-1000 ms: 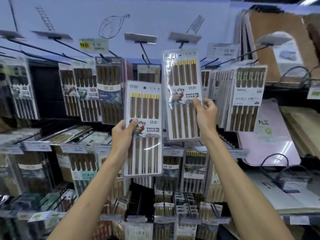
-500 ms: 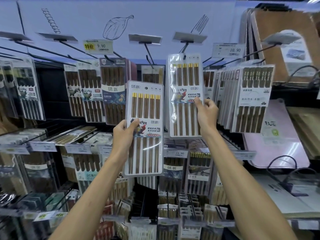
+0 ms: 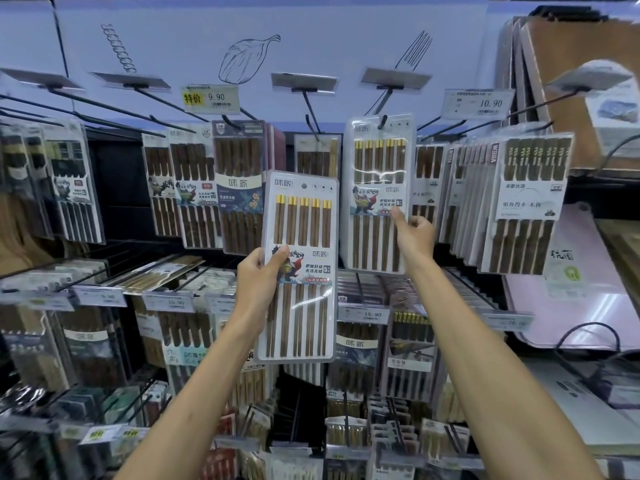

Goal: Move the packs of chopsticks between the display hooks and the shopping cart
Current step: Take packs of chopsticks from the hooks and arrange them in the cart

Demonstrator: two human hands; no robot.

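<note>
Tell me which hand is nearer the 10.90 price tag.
Right. The right hand pinches the hanging pack below and left of the price tag; the left hand holds a second pack lower and farther left.

We have one view, worn on the head, and we look forward along both bare forearms at a shop's display wall point(image 3: 166, 36). The lens is wide, so hooks and shelf edges bow toward the frame's sides. We stand at arm's reach: the left hand point(image 3: 258, 285) and right hand point(image 3: 415, 233) sit mid-frame. Print reads clearly on the held pack point(image 3: 301, 237) in the left fingers and on the hung pack point(image 3: 374, 168) the right fingers pinch. Above the fingertips we take in price tags point(image 3: 211, 98); below the fingers, lower rows blur.
</note>
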